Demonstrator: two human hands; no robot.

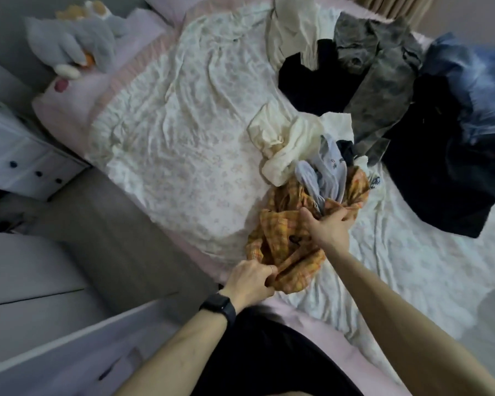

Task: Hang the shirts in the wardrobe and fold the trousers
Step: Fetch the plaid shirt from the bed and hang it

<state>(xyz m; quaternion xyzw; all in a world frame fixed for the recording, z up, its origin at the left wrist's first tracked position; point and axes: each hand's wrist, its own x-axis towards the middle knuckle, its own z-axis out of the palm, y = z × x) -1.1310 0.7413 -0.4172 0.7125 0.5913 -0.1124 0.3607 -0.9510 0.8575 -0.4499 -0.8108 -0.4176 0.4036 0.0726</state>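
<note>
Your left hand (249, 277) grips the near end of the orange plaid shirt (292, 238), your right hand (330, 224) its far bunch; light, limp fabric, so regrip at the shoulders.

orange-yellow checked shirt (283, 244), cream top (286, 144), grey-green camouflage trousers (383, 78), white floral bed sheet (183, 124), black watch (219, 307).

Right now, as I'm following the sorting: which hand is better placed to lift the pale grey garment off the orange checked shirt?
Probably the right hand: it grips the orange checked shirt right beside the pale grey garment, while the left hand holds the shirt's near edge, farther away.
</note>
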